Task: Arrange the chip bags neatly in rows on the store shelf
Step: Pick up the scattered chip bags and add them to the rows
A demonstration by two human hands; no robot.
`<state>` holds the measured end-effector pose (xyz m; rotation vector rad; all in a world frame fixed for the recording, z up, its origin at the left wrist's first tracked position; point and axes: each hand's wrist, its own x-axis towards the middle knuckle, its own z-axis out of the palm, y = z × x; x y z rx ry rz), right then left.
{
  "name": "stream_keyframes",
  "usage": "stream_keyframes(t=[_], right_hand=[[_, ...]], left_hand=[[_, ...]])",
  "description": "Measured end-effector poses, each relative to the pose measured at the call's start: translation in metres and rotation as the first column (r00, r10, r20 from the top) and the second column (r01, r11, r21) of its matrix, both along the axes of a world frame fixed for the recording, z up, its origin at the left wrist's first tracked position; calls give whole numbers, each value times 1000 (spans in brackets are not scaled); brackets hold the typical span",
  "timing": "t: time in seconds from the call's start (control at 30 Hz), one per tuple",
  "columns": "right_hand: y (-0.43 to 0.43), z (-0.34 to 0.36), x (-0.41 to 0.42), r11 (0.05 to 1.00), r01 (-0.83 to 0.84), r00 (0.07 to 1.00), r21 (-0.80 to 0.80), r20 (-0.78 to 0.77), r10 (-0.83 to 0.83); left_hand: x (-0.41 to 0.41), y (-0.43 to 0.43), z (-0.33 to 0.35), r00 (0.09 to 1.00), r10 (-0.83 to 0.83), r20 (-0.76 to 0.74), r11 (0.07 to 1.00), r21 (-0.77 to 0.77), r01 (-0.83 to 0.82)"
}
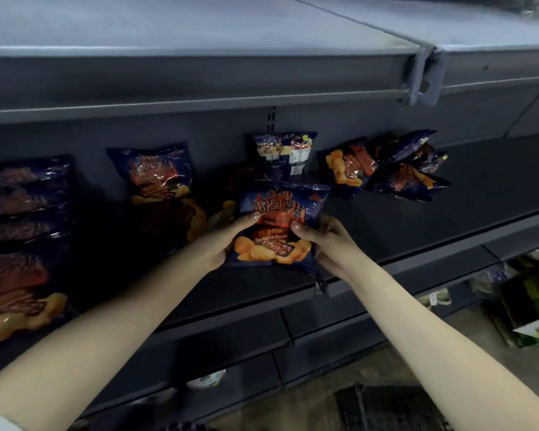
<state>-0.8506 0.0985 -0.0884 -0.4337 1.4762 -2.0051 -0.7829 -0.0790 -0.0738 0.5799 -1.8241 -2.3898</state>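
Note:
A dark blue barbecue chip bag (277, 209) stands upright near the front of the dark shelf (402, 219). My left hand (227, 234) grips its left side with the thumb across the front. My right hand (324, 241) grips its right side the same way. Behind it another bag (282, 150) leans on the back wall with its rear label showing. To the left stands a row of bags (159, 175), and a second row (19, 213) sits at the far left. A loose pile of bags (395, 169) lies on the shelf to the right.
An upper shelf (199, 76) overhangs the bags, with a bracket (423, 76) at its joint. A lower shelf edge (231, 353) runs under my forearms. Green and white boxes (535, 315) sit on the floor at the lower right.

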Motion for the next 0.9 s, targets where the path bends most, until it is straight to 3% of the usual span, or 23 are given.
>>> stream_keyframes(t=[0.27, 0.4, 0.47, 0.53, 0.63, 0.77, 0.9], right_hand=[[-74, 1, 8, 986, -164, 986, -19, -11, 163], [-108, 1, 14, 978, -207, 974, -10, -97, 205], [-126, 2, 18, 977, -201, 958, 73, -195, 212], [-142, 5, 25, 963, -123, 863, 241, -452, 224], [-162, 3, 31, 908, 105, 578, 406, -768, 276], [-183, -5, 36, 870, 141, 398, 473, -831, 387], [-196, -18, 27, 774, 190, 222, 604, -794, 565]], left_hand=[[42, -58, 8, 988, 133, -73, 990, -46, -137], [62, -85, 6, 976, 205, -76, 976, -53, -209], [71, -98, 6, 966, 251, -68, 964, -74, -256], [81, -112, 4, 954, 290, -80, 945, -136, -298], [97, -125, 1, 937, 325, -131, 831, -432, -349], [109, -135, -9, 934, 322, -154, 702, -623, -344], [115, -140, -21, 937, 326, -124, 718, -612, -331]])
